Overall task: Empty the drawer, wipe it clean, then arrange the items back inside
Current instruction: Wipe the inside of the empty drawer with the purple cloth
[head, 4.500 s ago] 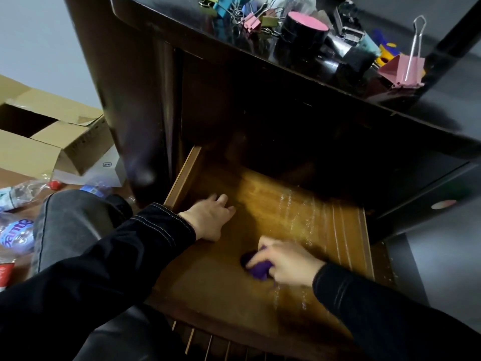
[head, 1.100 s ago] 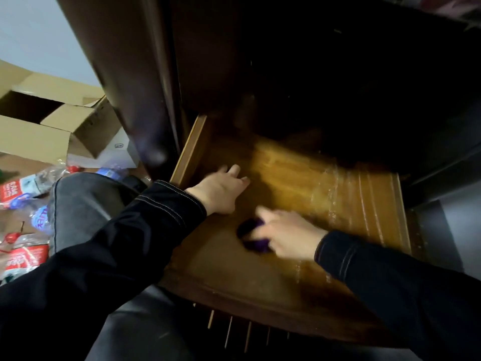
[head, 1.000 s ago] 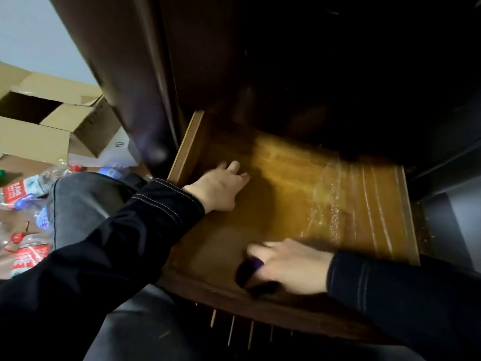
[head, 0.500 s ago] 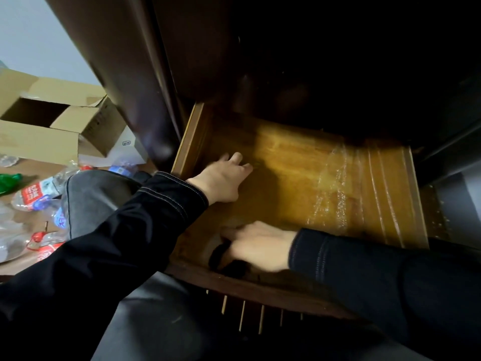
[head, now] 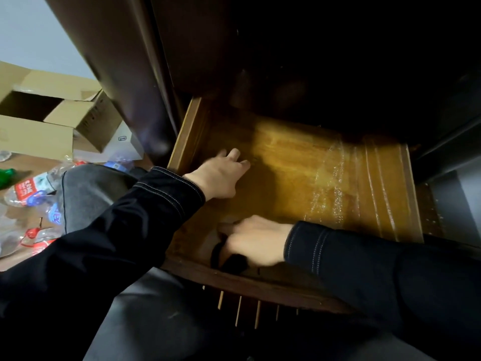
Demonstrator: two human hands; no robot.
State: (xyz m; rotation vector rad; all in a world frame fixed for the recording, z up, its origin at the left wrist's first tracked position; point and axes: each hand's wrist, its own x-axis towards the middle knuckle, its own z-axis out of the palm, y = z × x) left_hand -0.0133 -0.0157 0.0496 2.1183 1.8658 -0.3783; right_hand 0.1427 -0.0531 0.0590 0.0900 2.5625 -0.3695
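**Wiping stroke:** my right hand (head: 256, 241) grasps a dark crumpled cloth (head: 231, 261) in the open wooden drawer's (head: 186, 136) near-left corner.
Streaked boards (head: 335, 183) lie rightward; my left hand (head: 221, 175) rests flat, released, farther in.

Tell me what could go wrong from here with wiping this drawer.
1. The left hand leans on the pulled-out drawer; weight there might strain or tip it.
2. The right hand works the cloth in the shadowed front left corner, where dirt is easily missed.
3. The glossy streaks on the right may get skipped.
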